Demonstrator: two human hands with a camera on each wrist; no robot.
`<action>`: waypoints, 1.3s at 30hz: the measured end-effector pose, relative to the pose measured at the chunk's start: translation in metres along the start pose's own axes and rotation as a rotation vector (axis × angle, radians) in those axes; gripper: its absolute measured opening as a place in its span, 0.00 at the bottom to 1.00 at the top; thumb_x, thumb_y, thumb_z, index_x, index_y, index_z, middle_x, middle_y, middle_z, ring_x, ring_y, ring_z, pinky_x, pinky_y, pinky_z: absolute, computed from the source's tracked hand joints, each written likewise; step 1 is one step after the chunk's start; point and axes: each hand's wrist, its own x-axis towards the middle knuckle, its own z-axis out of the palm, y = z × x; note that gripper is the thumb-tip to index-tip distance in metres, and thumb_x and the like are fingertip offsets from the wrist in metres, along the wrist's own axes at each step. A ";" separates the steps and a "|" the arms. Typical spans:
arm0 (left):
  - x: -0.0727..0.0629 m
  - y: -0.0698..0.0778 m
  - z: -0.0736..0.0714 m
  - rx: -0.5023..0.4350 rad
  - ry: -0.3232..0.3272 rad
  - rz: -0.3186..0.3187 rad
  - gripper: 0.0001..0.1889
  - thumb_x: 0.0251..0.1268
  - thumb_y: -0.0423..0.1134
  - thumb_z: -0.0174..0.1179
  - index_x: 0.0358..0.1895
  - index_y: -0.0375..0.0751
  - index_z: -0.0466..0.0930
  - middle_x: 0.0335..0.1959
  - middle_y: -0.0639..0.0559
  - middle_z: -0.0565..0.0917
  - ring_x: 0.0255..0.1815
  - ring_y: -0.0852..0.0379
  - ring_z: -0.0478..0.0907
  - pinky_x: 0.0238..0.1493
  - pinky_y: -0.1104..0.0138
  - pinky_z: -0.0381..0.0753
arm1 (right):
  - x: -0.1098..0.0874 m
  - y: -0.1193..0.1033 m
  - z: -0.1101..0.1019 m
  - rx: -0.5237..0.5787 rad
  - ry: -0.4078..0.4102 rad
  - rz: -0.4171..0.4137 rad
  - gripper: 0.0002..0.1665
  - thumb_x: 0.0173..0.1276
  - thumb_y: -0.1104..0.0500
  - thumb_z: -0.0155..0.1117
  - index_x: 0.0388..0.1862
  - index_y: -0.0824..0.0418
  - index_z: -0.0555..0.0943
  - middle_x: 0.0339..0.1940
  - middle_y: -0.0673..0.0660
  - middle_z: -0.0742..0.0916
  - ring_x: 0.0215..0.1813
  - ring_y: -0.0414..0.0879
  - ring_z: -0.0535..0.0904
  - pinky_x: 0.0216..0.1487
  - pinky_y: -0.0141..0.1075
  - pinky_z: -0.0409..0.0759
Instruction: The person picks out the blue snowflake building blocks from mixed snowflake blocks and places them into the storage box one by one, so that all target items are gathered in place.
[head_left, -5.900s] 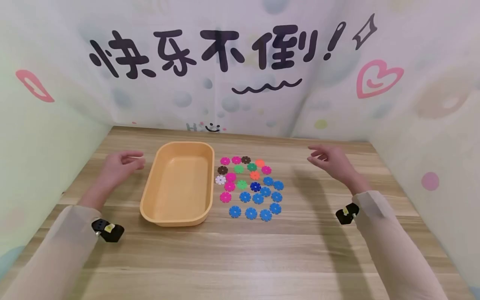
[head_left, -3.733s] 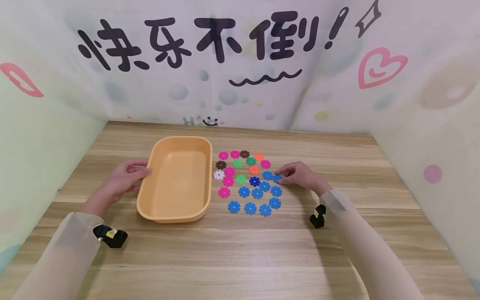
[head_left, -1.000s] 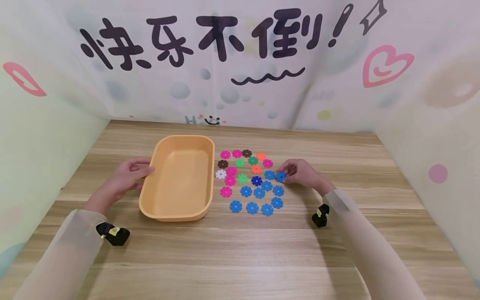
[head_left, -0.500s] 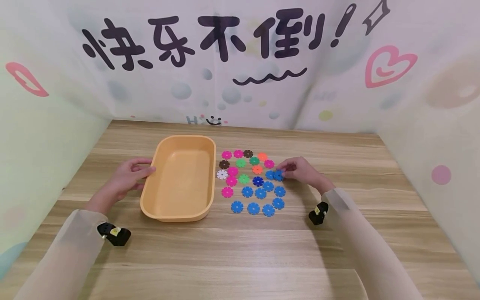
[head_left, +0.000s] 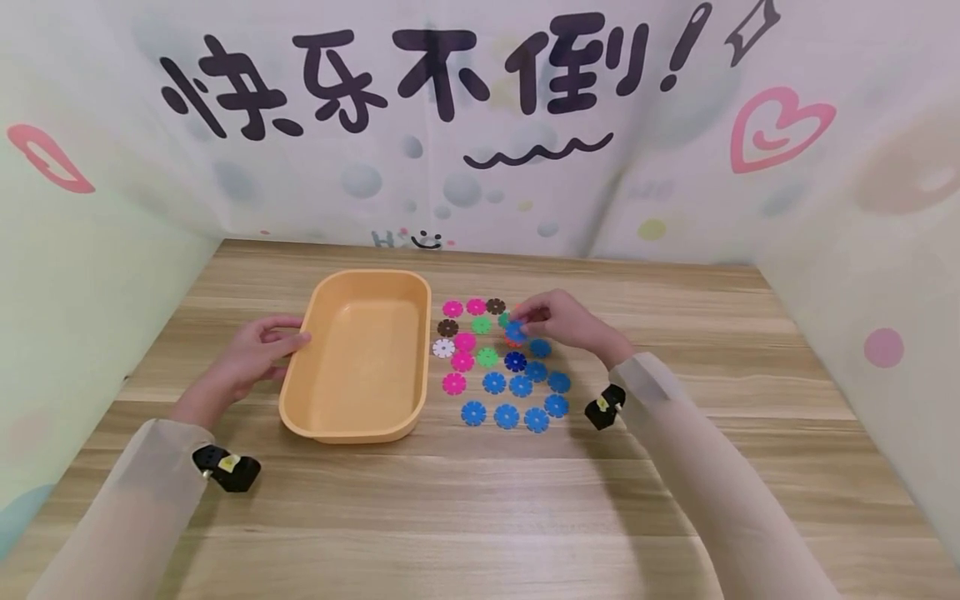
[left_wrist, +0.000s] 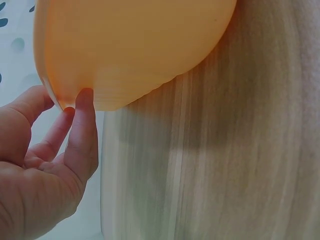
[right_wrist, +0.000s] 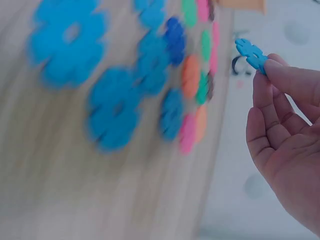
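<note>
My right hand (head_left: 562, 319) pinches a blue snowflake disc (right_wrist: 251, 54) between thumb and fingertips, raised above the discs on the table. In the head view that held disc covers part of an orange disc and a green one. At the left, my left hand (head_left: 255, 358) holds the near-left side of an orange-yellow plastic basin (head_left: 358, 435). The left wrist view shows the thumb and fingers pinching the basin's rim (left_wrist: 42, 65). Inside, the basin has nothing in it. Several blue discs (head_left: 506, 417) lie to the right of the basin, with pink discs (head_left: 453, 383) nearer to it.
Green (head_left: 487, 357), brown (head_left: 447, 327) and white discs (head_left: 444, 348) lie flat among the others on the wooden table (head_left: 480, 517). A printed cloth (head_left: 450, 192) hangs behind the table, and more cloth closes off both sides.
My right hand first reached in and took a blue disc from the right edge of the group. It has since lifted it leftward. My left hand came to the basin's rim and stays there.
</note>
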 end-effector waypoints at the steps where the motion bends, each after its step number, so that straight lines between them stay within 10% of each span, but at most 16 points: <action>1: 0.000 0.000 0.000 0.001 0.000 0.001 0.31 0.66 0.44 0.55 0.64 0.27 0.55 0.39 0.51 0.74 0.32 0.68 0.77 0.32 0.67 0.82 | 0.004 -0.006 0.001 -0.004 -0.010 -0.009 0.12 0.63 0.69 0.60 0.45 0.66 0.81 0.43 0.59 0.84 0.40 0.49 0.80 0.42 0.39 0.80; 30: 0.000 -0.001 0.000 -0.007 0.005 0.011 0.30 0.66 0.42 0.54 0.64 0.26 0.56 0.38 0.53 0.76 0.33 0.66 0.78 0.31 0.68 0.81 | 0.114 -0.128 0.066 -0.097 -0.348 -0.103 0.12 0.61 0.71 0.61 0.44 0.64 0.83 0.41 0.51 0.85 0.42 0.40 0.79 0.43 0.26 0.76; 39: 0.003 -0.003 -0.001 0.013 0.004 0.012 0.30 0.67 0.42 0.53 0.64 0.27 0.56 0.42 0.47 0.75 0.34 0.67 0.78 0.34 0.66 0.82 | 0.128 -0.148 0.094 -0.106 -0.432 -0.059 0.13 0.57 0.74 0.60 0.38 0.64 0.85 0.32 0.51 0.86 0.20 0.37 0.66 0.20 0.24 0.62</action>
